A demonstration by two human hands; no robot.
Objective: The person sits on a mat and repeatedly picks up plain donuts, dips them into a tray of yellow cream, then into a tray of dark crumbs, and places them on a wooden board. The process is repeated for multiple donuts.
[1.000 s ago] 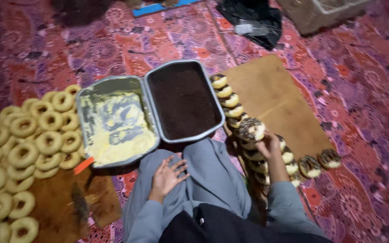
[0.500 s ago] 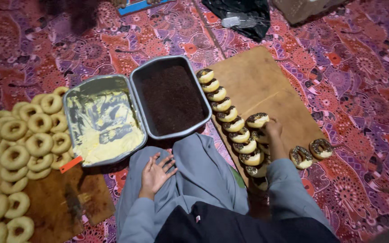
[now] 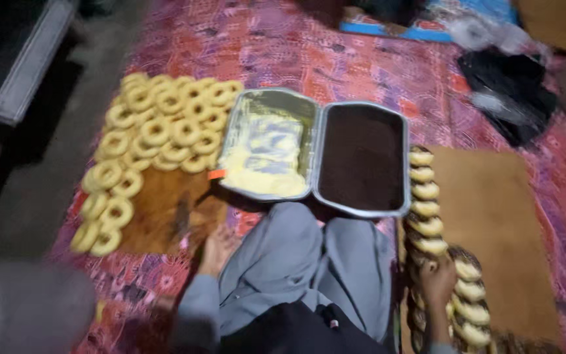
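L hand [image 3: 214, 249] low by left knee, fingers loose; R hand [image 3: 438, 283] down right, fingers curled.

The scene is dim and lit from above, with the metal tray [image 3: 266, 154] of pale yellow cream catching the most light and a soft glare along its rim. The left side and the corners fall into deep shadow. Motion blur smears everything; the right hand [image 3: 439, 283] and the ring-shaped pastries [image 3: 158, 131] lack crisp edges.
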